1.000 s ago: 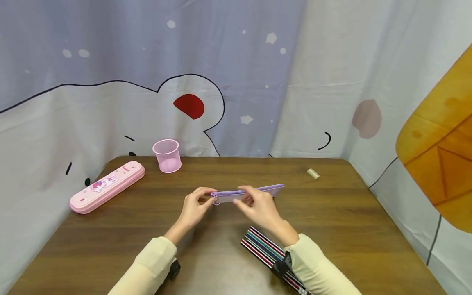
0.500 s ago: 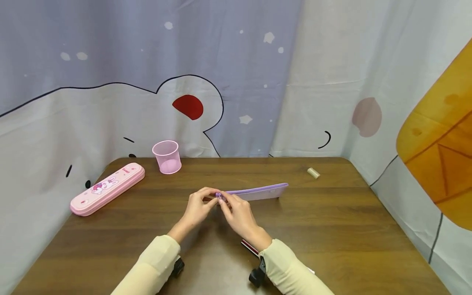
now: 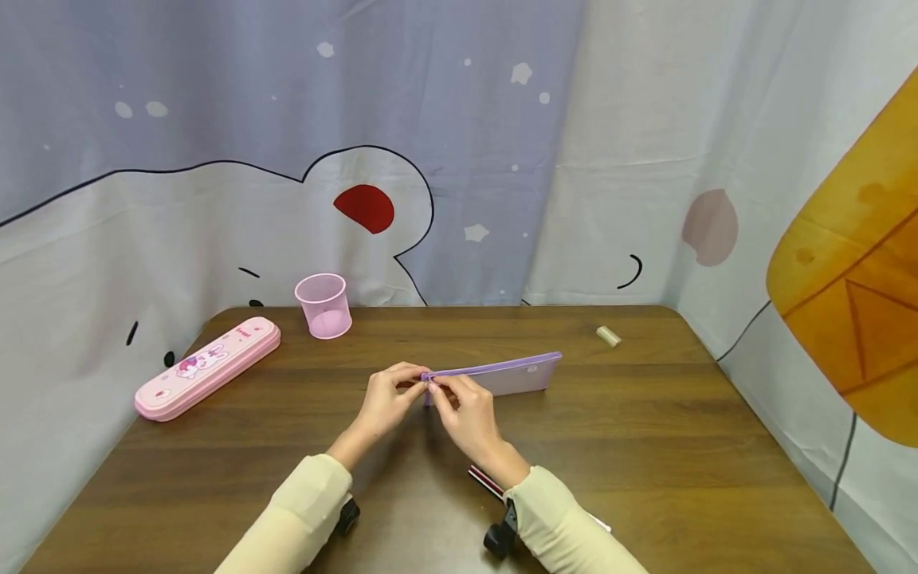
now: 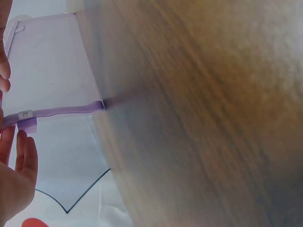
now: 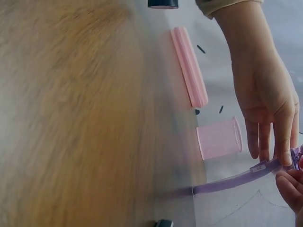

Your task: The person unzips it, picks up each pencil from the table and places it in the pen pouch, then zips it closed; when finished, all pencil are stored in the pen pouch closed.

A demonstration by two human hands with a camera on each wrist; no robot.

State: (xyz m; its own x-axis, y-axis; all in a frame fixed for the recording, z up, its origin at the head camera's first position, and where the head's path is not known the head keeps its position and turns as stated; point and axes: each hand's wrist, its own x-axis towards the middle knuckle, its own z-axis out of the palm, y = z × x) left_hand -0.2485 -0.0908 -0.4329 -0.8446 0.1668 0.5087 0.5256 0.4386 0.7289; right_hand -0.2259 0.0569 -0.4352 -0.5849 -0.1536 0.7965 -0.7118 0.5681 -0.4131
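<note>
- Here, a purple zip pouch (image 3: 519,378) stands upright in the middle of the desk (image 3: 667,446).
- The left hand (image 3: 382,402) pinches its left end.
- The right hand (image 3: 469,416) pinches the same end, just beside the left.
- A pink case (image 3: 208,369) lies far left, near a pink cup (image 3: 324,309).

Left hand (image 3: 383,401) and right hand (image 3: 468,413): pinch grip, fingertips adjacent.
Both forearms (image 3: 290,514), sleeved to the wrist, extend forward and converge. On each hand, the thumb opposes the index finger. The right fingertips lie just beside the left.
</note>
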